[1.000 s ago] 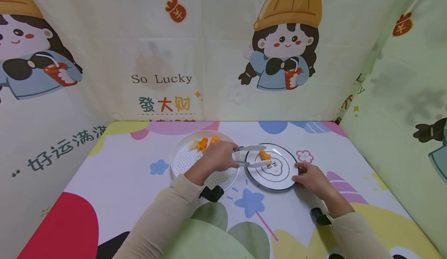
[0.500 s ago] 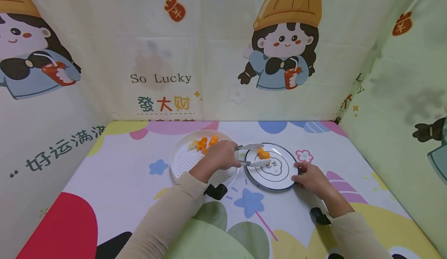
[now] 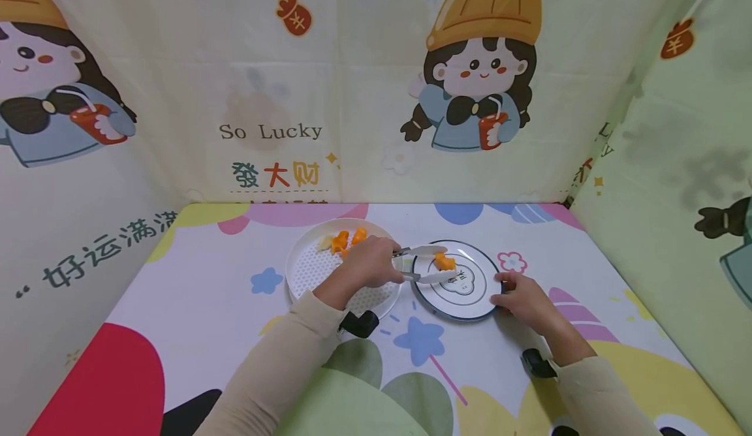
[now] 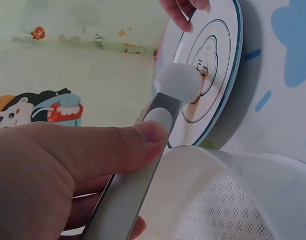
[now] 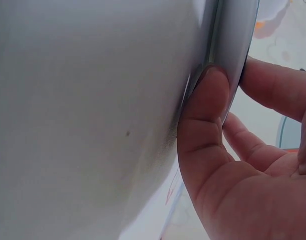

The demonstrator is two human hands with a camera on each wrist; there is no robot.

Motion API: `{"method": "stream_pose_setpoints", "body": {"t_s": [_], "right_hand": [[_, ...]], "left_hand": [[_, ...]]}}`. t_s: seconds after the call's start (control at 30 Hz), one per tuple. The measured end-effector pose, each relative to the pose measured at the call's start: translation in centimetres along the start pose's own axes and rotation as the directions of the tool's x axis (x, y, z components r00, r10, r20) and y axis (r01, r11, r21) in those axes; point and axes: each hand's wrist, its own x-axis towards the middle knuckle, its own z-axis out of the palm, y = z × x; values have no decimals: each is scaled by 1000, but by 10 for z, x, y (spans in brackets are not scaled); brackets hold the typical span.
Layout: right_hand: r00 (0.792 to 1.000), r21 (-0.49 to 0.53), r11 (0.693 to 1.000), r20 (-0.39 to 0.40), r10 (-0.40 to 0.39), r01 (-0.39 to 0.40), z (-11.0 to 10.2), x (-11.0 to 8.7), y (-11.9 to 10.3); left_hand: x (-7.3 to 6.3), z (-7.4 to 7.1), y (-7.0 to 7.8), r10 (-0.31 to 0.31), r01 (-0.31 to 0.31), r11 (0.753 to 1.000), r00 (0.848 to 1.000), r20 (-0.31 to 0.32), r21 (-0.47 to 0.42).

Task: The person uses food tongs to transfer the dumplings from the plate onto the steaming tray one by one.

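My left hand grips a pair of tongs with white tips, thumb along one arm in the left wrist view. The tips stand apart around an orange food piece over the white plate, which has a dark blue rim. My right hand pinches the plate's right rim, thumb on one face and fingers on the other in the right wrist view. Under my left wrist, partly hidden, a white strainer basket with a perforated bottom holds several orange pieces and a pale yellow piece.
A printed tablecloth covers the table. Patterned cloth walls rise behind it and on both sides. The basket stands close to the plate's left edge.
The left hand and tongs have shifted slightly left, then back, with the tips still around the orange piece. The right hand keeps its hold on the plate rim.
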Motion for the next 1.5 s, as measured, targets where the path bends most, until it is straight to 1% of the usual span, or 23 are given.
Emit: {"method": "stream_pose_setpoints", "body": {"t_s": [0.17,0.33,0.47,0.57,0.67,0.77,0.9,1.07,1.23,1.37,1.5], "right_hand": [[1000,-7,1000,-3,7,-7,0,0,-1],[1000,-5,1000,-4,3,-3,0,0,-1],[1000,0,1000,-5,-2,2,0,1,0],[1000,3,1000,-7,-6,6,0,1,1],[1000,5,1000,-9,-4,4,1,1,0],[1000,4,1000,-9,-1,1,2,1,-1],[1000,-4,1000,-10,-5,5,2,-1,-2],[1000,-15,1000,-14,-13,13,2,-1,-2],[1000,-13,1000,-14,-15,15,2,0,-1],[1000,-3,1000,-14,-16,16,3,1,1],[1000,-2,1000,-15,-17,16,3,1,1]], "left_hand": [[-7,-5,-1,24,-24,1000,1000,-17,-2],[-16,-13,-5,71,-72,997,995,-67,-12],[-25,-20,-13,133,-134,991,982,-133,-3],[-33,-28,-21,151,-152,988,972,-181,11],[-41,-35,-30,136,-135,991,967,-216,19],[-49,-42,-38,116,-114,993,966,-233,22],[-58,-47,-51,82,-84,997,971,-225,2],[-69,-51,-69,18,-28,999,977,-211,-44],[-79,-55,-85,-20,12,999,978,-207,-38],[-85,-56,-97,-40,34,999,979,-202,-32],[-89,-52,-107,-64,57,997,980,-190,-46]]}}
